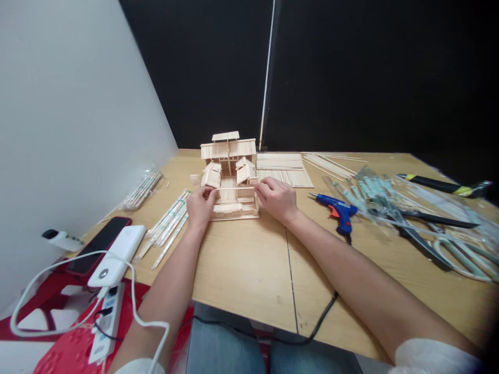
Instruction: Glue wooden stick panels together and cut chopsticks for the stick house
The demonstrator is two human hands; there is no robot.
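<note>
A model house (228,149) built of thin wooden sticks stands on the table, with a tiered roof at the back and two small roofed parts in front. Across its front courtyard runs a thin wooden stick (236,188), level above the floor of the model. My left hand (201,206) pinches the stick's left end, thumb and fingers closed. At the other end, my right hand (277,198) is closed in a pinch by the model's right front corner. The fingertips partly cover both ends of the stick.
Right of the model lie flat stick panels (286,169), loose sticks (331,165), a blue glue gun (337,208) and cutting tools (417,228). Bundled sticks (167,223) lie at left, near a phone (99,244), a power bank (117,254) and a power strip (107,322).
</note>
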